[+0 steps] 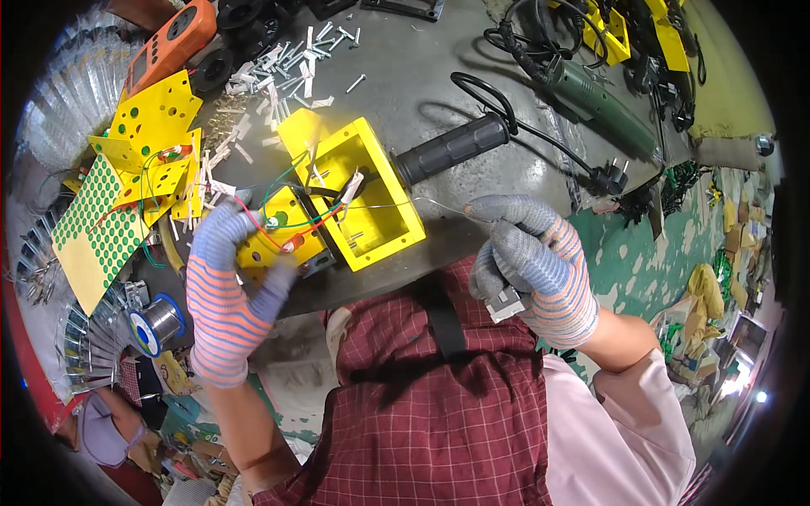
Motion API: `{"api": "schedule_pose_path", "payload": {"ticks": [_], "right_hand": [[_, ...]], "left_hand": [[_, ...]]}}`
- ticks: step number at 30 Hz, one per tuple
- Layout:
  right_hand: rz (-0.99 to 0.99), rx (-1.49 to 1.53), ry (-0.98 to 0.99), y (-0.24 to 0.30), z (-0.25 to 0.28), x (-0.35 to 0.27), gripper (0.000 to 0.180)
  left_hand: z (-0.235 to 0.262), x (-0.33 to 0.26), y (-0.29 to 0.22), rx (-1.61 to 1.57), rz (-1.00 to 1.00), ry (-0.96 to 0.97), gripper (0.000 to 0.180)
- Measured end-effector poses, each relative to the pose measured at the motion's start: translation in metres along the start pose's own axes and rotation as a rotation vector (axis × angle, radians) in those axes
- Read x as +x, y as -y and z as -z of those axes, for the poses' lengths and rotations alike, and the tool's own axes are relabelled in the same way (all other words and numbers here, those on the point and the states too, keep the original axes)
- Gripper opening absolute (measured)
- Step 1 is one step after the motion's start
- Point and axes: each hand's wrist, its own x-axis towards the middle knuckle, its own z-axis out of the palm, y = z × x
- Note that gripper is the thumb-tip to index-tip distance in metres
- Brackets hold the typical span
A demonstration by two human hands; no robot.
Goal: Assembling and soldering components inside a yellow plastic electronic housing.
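My left hand (226,291), in a striped glove, reaches over a yellow panel (268,240) with its fingers apart; the thumb is blurred. The panel carries a green indicator light (275,221) and a red one (293,243), both wired. To its right stands an open yellow box (411,221) with a black ribbed handle (456,148) on its far right side. My gloved right hand (540,266) is closed, pinching a thin silvery wire (434,202) that stretches across the box. Against its lower fingers sits a small grey-white block (505,305), partly hidden.
Screws (291,63) and white sleeve pieces are scattered behind the box. Yellow plates (156,126), a sheet of green dots (93,211), an orange meter (173,42) and a solder spool (157,325) lie left. A green corded power tool (599,105) and black plug (609,177) lie right.
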Motion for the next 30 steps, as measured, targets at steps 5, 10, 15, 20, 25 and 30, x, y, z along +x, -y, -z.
{"api": "schedule_pose_path", "payload": {"ticks": [5, 10, 15, 20, 25, 30], "right_hand": [[-0.269, 0.43, 0.077, 0.007, 0.004, 0.01, 0.033], [-0.441, 0.399, -0.011, 0.037, 0.0, 0.021, 0.035], [-0.498, 0.284, 0.044, 0.059, -0.006, 0.031, 0.039], [-0.261, -0.317, 0.267, 0.068, -0.007, 0.043, 0.031], [0.423, -1.177, 0.4, 0.079, -0.005, 0.042, 0.025], [0.142, -0.971, 0.27, 0.106, -0.004, 0.033, 0.02]], "left_hand": [[0.002, -0.015, 0.003, 0.04, 0.033, 0.07, 0.06], [0.02, -0.007, -0.005, 0.156, 0.019, 0.205, 0.052], [0.027, 0.013, 0.002, 0.292, -0.119, 0.136, 0.047], [0.021, 0.013, 0.012, 0.143, -0.034, 0.116, 0.039], [0.002, -0.007, -0.001, 0.185, -0.019, -0.231, 0.034], [-0.032, -0.029, -0.034, -0.18, 0.037, -0.375, 0.03]]}}
